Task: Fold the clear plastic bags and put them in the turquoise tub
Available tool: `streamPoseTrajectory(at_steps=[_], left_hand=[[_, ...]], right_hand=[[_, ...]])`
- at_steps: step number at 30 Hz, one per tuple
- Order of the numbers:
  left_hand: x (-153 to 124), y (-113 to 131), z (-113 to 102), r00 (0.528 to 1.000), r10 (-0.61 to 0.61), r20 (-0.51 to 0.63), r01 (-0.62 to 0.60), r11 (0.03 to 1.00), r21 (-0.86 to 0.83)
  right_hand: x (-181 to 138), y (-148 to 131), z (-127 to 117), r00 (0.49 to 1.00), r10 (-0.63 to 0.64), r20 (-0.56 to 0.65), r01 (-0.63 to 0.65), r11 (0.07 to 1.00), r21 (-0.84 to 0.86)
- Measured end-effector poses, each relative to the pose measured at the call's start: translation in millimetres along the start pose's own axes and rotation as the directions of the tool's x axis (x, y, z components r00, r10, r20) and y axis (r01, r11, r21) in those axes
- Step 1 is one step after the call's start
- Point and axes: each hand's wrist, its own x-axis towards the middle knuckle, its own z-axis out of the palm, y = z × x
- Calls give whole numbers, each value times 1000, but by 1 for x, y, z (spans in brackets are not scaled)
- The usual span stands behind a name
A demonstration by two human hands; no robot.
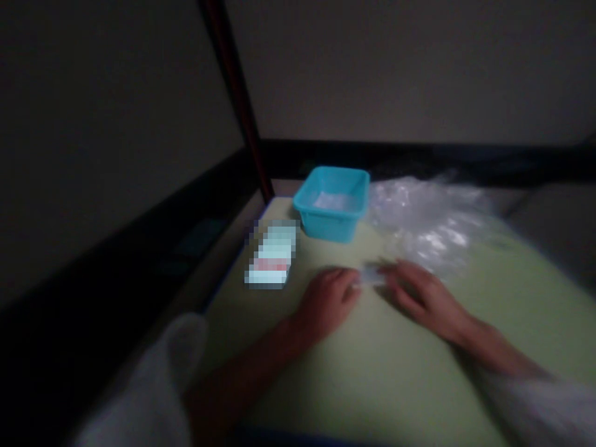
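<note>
Just above the pale green table (372,372), a small, pale, see-through strip (371,275) spans the gap between my two hands. It looks like a bit of plastic, but blur hides its kind. Curled fingers of my left hand (330,301) close on its left end. At the other end, the thumb and fingertips of my right hand (426,298) pinch it. Both hands rest low, close to the tabletop.
A turquoise plastic basket (328,225) stands at the back, with something whitish inside. Right of it lies a crumpled heap of clear plastic (428,217). A lit phone-like screen (274,254), pixelated, lies left. A dark red pole (237,93) rises behind the table's far left corner.
</note>
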Motion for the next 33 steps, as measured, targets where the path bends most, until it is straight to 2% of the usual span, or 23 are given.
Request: streamPoseTrajectory(at_steps=[3,5,9,12,15,19,23,29,33], left_hand=[[1,2,-1,996,-78,-50,69,983,-173],[3,4,-1,985,-170,-28,151,930,-334],[8,4,-1,940,-317,127,324,708,-628],[9,3,-1,907,-375,195,395,591,-703],[8,3,0,883,-415,220,434,541,-721],[7,2,1,866,-457,203,444,514,-734],[7,4,0,866,-446,226,439,463,-770],[8,7,-3,884,-385,266,450,539,-712],[8,6,-1,881,-385,275,456,537,-709]], right_hand=[[1,-8,-3,979,199,-46,-182,952,245],[2,-14,-2,942,329,-64,-275,868,413],[7,-23,5,848,529,-26,-358,610,707],[10,-27,9,788,615,16,-412,508,757],[11,-28,10,756,653,43,-454,475,754],[9,-28,10,752,657,63,-457,450,767],[8,-27,11,739,672,46,-440,429,789],[10,-25,11,706,708,-17,-401,419,814],[12,-28,8,704,710,-33,-414,448,792]])
